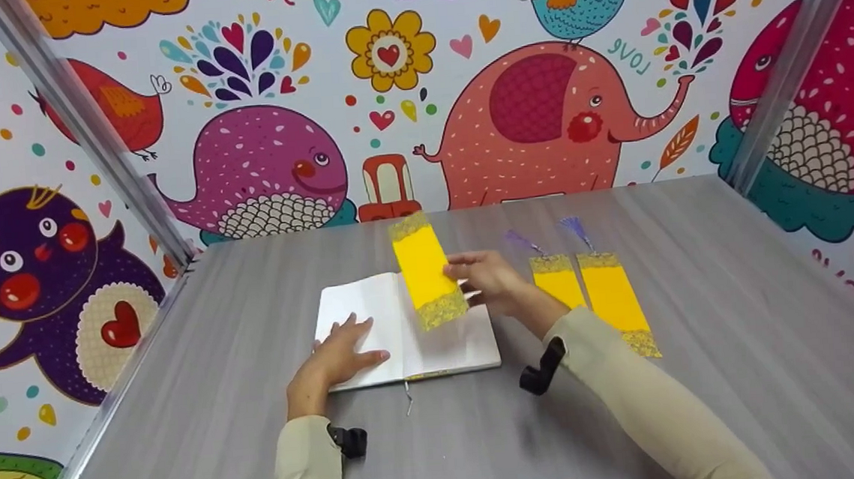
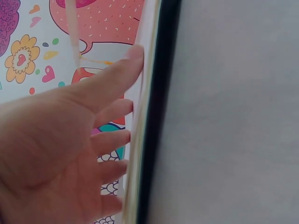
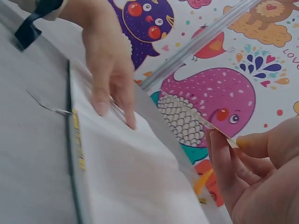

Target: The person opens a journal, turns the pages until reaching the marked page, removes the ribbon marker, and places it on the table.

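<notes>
An open notebook (image 1: 472,353) with blank white pages lies on the table. My left hand (image 1: 334,359) rests on its left page with fingers spread; in the left wrist view the thumb and fingertips touch the page beside the dark cover edge. Above the right page, my right hand (image 1: 494,280) pinches a yellow bookmark (image 1: 421,262) with glittery patterned ends by its right edge, between thumb and fingers. In the right wrist view this bookmark appears nearly edge-on. A yellow patterned strip (image 3: 78,135) shows at the notebook's bottom edge, and a thin ribbon (image 1: 409,400) hangs out there.
To the right of the notebook lie two similar yellow bookmarks, one (image 1: 558,284) partly behind the right forearm and another (image 1: 615,298), both with purple-blue tassels (image 1: 577,230). The grey table (image 1: 205,405) meets cartoon-printed walls (image 1: 390,137) and metal posts (image 1: 88,128).
</notes>
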Demonstrator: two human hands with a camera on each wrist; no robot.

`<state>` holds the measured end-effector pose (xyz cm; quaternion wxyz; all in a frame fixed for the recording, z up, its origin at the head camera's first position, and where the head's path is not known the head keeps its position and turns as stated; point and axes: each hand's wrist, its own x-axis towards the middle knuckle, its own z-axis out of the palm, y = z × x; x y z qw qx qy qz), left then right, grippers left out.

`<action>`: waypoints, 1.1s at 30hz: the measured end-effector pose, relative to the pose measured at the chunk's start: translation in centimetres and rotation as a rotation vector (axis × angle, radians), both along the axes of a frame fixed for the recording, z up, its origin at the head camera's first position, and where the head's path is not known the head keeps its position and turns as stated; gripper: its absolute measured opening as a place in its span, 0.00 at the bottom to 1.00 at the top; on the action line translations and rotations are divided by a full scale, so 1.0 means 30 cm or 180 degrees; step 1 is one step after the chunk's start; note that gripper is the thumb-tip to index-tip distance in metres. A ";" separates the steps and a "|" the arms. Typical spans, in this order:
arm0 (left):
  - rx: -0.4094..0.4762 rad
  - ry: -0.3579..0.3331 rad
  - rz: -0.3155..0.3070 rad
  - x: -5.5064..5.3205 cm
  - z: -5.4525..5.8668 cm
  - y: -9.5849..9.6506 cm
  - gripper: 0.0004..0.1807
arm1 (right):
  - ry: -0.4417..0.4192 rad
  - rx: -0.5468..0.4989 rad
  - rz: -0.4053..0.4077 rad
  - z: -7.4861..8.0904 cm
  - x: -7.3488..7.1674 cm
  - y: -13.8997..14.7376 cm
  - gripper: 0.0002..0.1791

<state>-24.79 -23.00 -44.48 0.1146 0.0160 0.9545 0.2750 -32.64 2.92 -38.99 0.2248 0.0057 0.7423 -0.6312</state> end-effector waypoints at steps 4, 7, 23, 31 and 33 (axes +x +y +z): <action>0.0041 0.0040 -0.0006 0.002 0.003 -0.001 0.39 | 0.0205 0.0058 -0.0162 0.049 -0.028 0.052 0.23; 0.0060 0.0061 -0.0013 0.003 0.003 -0.002 0.39 | 0.0321 0.0062 -0.0294 0.063 -0.041 0.095 0.24; 0.0080 0.0060 0.0012 0.012 -0.001 -0.008 0.40 | 0.0337 0.0446 -0.0705 -0.001 -0.082 0.399 0.27; 0.0090 0.0071 -0.0018 0.013 -0.004 -0.010 0.40 | 0.0448 0.0696 -0.0880 0.022 -0.119 0.588 0.30; 0.0101 0.0066 -0.0029 0.015 -0.005 -0.010 0.40 | 0.0400 0.0755 -0.0992 0.029 -0.134 0.628 0.31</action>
